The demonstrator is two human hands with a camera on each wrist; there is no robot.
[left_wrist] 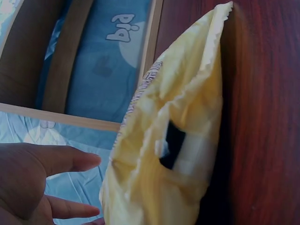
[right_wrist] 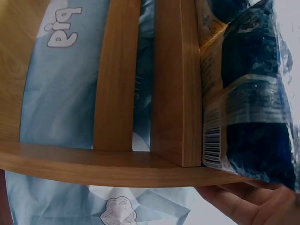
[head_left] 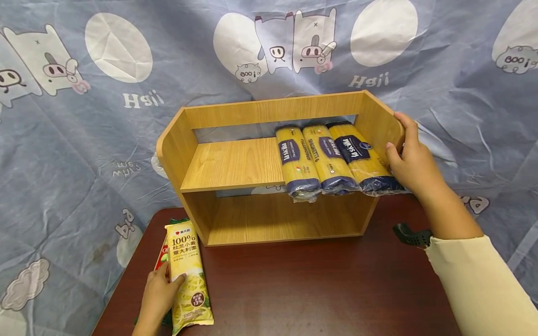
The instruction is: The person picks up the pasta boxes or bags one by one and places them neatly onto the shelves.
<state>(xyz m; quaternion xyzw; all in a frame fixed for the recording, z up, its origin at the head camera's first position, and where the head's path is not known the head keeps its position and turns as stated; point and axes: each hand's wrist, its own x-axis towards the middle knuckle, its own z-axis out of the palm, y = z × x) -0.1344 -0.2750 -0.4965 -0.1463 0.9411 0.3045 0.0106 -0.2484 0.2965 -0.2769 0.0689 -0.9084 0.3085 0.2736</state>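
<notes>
Three spaghetti packs top one two-tier wooden shelf.
The right hand grips the wooden shelf at its right end; the left hand, fingers extended, unclasped, is at one yellow pack, overlapping one red-and-green pack on the table, left of the shelf.

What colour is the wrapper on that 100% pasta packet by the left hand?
The pasta packet is mostly yellow; the head view shows it best.

"Which colours?"
"My sleeve's cream, my noodle packet yellow, the shelf tan woodgrain."
"Spaghetti packs?"
"Yellow, navy-banded."
"And the backdrop?"
"Blue-grey, printed with white pigs and circles."
</notes>
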